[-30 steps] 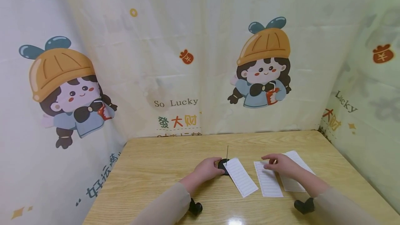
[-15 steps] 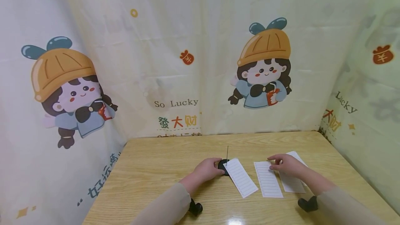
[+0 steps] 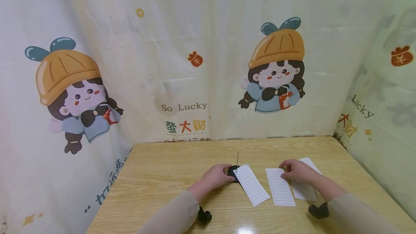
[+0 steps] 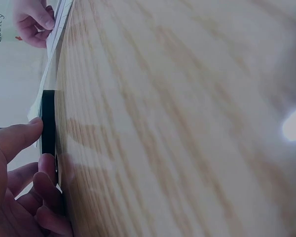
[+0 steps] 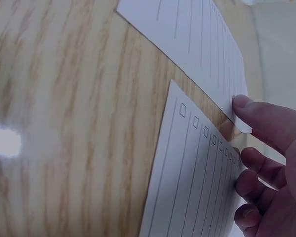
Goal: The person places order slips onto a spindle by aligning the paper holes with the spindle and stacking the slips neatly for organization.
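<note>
My left hand (image 3: pixel 212 176) grips the round black base (image 3: pixel 232 171) of a bill spike, its thin rod standing upright. In the left wrist view, thumb and fingers hold the rim of that base (image 4: pixel 48 116) flat on the table. One lined paper slip (image 3: pixel 252 187) lies slanted with its top corner over the base, by the rod. To the right, my right hand (image 3: pixel 298 172) pinches the upper right corner of a middle slip (image 3: pixel 280 190). In the right wrist view the thumb (image 5: pixel 266 116) presses on this slip's edge (image 5: pixel 202 54); the index finger is mostly hidden behind it.
A third lined slip (image 3: pixel 303 192) lies under the right hand and forearm, partly covered; checkboxes run along its edge (image 5: pixel 192 173) in the right wrist view. The wooden table (image 3: pixel 156 176) meets a printed curtain (image 3: pixel 227 125) at the back.
My right hand has shifted right across the middle slip to its upper right corner, and its fingers have closed there. The left hand stays on the base.
</note>
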A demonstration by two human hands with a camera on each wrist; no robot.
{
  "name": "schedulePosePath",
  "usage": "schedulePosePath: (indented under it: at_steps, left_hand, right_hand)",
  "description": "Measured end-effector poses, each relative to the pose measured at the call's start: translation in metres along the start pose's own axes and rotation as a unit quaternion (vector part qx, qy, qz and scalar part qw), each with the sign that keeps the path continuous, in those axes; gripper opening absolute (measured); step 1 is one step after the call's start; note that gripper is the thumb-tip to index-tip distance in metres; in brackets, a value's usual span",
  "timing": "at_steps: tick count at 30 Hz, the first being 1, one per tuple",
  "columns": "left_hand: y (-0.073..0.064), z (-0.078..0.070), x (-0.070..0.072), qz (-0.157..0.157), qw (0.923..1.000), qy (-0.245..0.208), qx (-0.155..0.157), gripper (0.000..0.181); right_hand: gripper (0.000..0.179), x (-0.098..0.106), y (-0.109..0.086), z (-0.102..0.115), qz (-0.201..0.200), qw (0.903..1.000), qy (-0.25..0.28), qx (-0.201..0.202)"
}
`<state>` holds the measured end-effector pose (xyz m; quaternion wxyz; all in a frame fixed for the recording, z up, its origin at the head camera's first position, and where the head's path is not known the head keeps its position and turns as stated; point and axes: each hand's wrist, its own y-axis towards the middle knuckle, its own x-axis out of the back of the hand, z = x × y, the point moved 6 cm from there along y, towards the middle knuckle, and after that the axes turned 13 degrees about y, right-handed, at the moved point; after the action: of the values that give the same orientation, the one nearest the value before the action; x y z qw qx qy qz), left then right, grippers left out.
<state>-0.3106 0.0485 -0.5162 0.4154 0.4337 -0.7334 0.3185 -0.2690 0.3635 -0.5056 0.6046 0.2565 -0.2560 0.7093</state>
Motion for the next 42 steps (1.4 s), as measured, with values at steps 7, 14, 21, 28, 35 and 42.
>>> schedulePosePath:
  at_steps: [7, 14, 21, 28, 35, 42]
  left_hand:
    - [-0.0002, -0.0002, 0.0020, -0.005, 1.0000, 0.001, -0.005, 0.058]
    - [-0.0003, -0.0007, 0.0032, -0.004, 0.9999, 0.007, -0.006, 0.058]
    - [-0.0003, -0.0009, 0.0029, -0.001, 1.0000, 0.005, -0.002, 0.058]
    - [-0.0009, -0.0009, 0.0033, -0.002, 1.0000, 0.003, 0.003, 0.058]
    - [-0.0004, -0.0001, 0.0023, -0.001, 1.0000, 0.005, 0.006, 0.058]
    - [-0.0014, -0.0016, 0.0036, -0.008, 0.9999, 0.007, -0.003, 0.058]
  right_hand:
    - [0.025, 0.0002, 0.0001, 0.0033, 0.013, 0.9998, 0.015, 0.001]
    - [0.022, 0.0006, -0.0007, 0.0030, 0.013, 0.9998, 0.010, -0.006]
    - [0.017, 0.0006, -0.0022, 0.0031, 0.003, 0.9999, 0.010, 0.003]
    - [0.012, 0.0001, -0.0053, 0.0046, 0.000, 0.9993, 0.032, 0.017]
    - [0.008, -0.0013, -0.0054, 0.0045, -0.002, 0.9982, 0.057, 0.016]
    - [0.010, -0.0024, -0.0043, 0.0063, 0.000, 0.9966, 0.081, 0.016]
